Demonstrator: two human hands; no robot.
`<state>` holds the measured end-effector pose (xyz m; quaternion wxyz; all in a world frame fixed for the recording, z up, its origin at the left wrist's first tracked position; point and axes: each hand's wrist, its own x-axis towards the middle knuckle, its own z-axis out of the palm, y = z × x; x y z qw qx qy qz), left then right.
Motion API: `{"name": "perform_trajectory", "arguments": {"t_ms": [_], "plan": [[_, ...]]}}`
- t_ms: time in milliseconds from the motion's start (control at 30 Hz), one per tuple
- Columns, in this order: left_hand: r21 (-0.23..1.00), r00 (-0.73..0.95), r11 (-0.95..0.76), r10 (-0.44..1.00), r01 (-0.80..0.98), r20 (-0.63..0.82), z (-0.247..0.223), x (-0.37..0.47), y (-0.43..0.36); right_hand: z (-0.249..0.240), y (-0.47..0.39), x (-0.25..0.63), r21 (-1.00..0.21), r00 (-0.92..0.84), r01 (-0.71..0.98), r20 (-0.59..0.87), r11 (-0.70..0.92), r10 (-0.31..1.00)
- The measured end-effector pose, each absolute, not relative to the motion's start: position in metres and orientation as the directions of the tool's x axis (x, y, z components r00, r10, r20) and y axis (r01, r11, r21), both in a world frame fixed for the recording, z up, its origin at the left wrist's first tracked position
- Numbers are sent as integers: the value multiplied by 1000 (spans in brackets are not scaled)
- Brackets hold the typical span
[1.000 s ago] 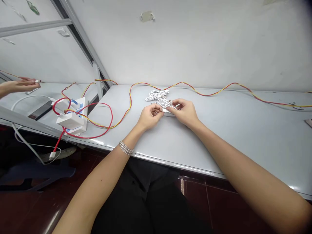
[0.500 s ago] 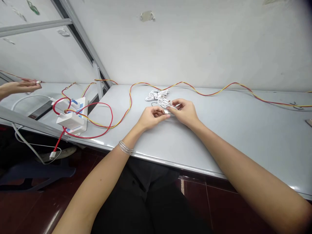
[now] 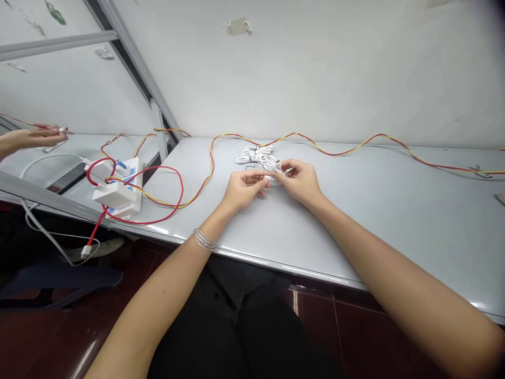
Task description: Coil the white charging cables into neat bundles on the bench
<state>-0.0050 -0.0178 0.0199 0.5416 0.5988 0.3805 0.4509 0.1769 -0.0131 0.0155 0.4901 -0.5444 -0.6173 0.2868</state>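
Head view, hands: The left hand [image 3: 245,188] is closing its thumb and fingers on a small white connector [image 3: 267,179]. The right hand [image 3: 302,181] is clamping a white cable coil [image 3: 271,162] between its thumb and fingers. The two hands are meeting at the fingertips, just above the grey table [image 3: 355,216]. The white cable coil is projecting from between the hands toward the rear of the table. The fingers are partly hiding the white connector; whether it is belonging to this coil cannot be told.

Head view, surrounding items: A tied white cable bundle [image 3: 250,154] is lying just behind the held coil, with the two overlapping in the picture. A thin black tie [image 3: 251,168] is lying near the left fingertips. A red-and-yellow wire [image 3: 343,153] is running in waves along the rear of the table, in front of the white panel [image 3: 315,68]. To the left, a white power strip [image 3: 137,185] is carrying white adapters [image 3: 114,195], and a red cable [image 3: 182,187] is looping beside it. A white plug [image 3: 86,251] is hanging below the table edge. A silver bracelet [image 3: 204,240] is encircling the left wrist. Beyond the metal frame [image 3: 138,68], a co-worker's hand [image 3: 37,138] is holding a small white part [image 3: 63,129].
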Motion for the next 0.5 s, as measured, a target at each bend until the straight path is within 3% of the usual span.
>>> {"name": "perform_trajectory", "arguments": {"t_ms": [500], "plan": [[981, 278, -184, 941, -65, 195, 16, -4, -16, 13, -11, 177, -911, 103, 365, 245, 192, 964]]}}
